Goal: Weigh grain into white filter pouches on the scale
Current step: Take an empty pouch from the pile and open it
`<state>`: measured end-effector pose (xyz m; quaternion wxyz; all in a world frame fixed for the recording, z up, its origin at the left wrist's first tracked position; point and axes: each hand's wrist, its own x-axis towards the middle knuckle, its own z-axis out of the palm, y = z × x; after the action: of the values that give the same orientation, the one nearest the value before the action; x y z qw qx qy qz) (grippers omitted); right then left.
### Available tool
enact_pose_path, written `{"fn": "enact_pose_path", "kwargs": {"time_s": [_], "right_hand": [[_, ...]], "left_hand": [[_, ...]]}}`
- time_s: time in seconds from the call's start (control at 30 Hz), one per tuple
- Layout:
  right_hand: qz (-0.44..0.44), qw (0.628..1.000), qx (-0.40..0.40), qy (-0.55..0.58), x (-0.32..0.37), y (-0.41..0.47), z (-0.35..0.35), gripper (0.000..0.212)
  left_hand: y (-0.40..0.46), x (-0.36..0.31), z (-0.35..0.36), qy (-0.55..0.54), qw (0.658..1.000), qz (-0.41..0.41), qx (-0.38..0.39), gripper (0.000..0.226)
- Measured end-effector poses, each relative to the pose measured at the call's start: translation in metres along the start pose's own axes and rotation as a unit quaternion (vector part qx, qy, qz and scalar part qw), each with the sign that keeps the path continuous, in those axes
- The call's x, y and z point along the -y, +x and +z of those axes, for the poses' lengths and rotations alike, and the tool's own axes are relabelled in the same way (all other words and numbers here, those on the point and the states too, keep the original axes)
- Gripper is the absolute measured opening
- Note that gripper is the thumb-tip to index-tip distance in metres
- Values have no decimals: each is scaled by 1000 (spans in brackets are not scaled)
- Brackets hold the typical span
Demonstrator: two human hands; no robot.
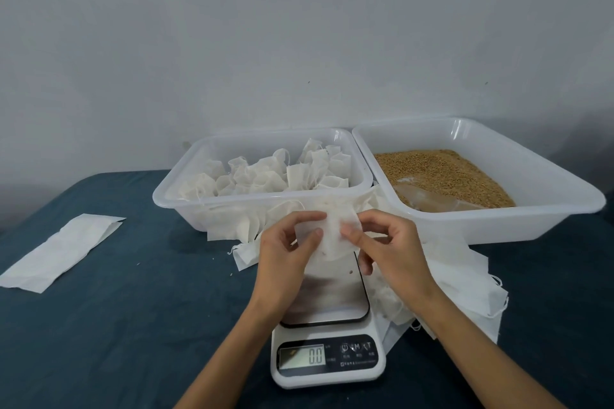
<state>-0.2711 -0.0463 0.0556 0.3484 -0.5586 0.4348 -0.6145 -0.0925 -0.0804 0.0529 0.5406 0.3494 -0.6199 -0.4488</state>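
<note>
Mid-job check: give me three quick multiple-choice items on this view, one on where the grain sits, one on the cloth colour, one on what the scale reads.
1. The grain lies in:
A the right tub
B the left tub
C the scale pan

2. The table cloth is:
A red
B dark blue
C yellow

3. The scale display reads:
A blank
B 25.0
C 0.0

Key:
1 A: the right tub holds the grain.
2 B: the cloth looks dark blue.
3 C: it shows 0.0, and both hands, left and right, hold the pouch.
</note>
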Motion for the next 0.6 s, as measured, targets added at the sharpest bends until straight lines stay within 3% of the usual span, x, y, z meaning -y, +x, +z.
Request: {"fn": "enact_pose_path", "kwargs": {"time_s": [0.17, 0.23, 0.37, 0.6], "right_hand": [[16, 998, -67, -9, -4, 1, -4, 36], [11, 998, -54, -5, -2, 1, -5, 44], [3, 1000, 20, -10, -2, 2, 0, 37], [0, 998, -56, -7, -2, 2, -4, 33]], "left_hand": [[2, -3, 0, -27, 999, -17, -40, 28], [2, -4, 0, -32, 998, -20, -43, 27], [2, -3, -1, -39, 998, -21, -36, 25], [2, -4, 0, -39, 997, -30, -56, 25]]}}
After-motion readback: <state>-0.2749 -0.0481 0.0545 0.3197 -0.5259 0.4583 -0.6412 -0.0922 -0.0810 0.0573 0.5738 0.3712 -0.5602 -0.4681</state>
